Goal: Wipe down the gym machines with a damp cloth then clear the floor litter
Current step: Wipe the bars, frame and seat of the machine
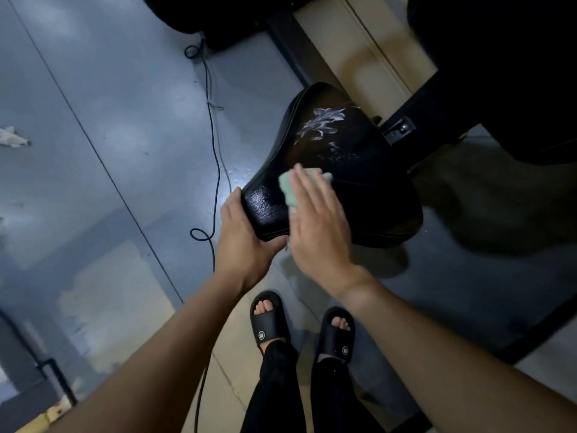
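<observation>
Grey floor (118, 126), one seat (359, 170), one cloth (288, 185), two hands, one litter scrap (12, 137)

Lighting: dim, bluish. Glare: bright patch on floor (231, 179); sheen on black seat (359, 170). Shadow: deep at upper right. Blur: right hand (318, 226) smeared. Distortion: wide-angle bending at edges.

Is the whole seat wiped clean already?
No, white smears lie on the seat beyond the cloth under the right hand.

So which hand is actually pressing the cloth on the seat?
The right hand, fingers flat on the green cloth; the left hand only grips the black seat at its near edge.
</observation>
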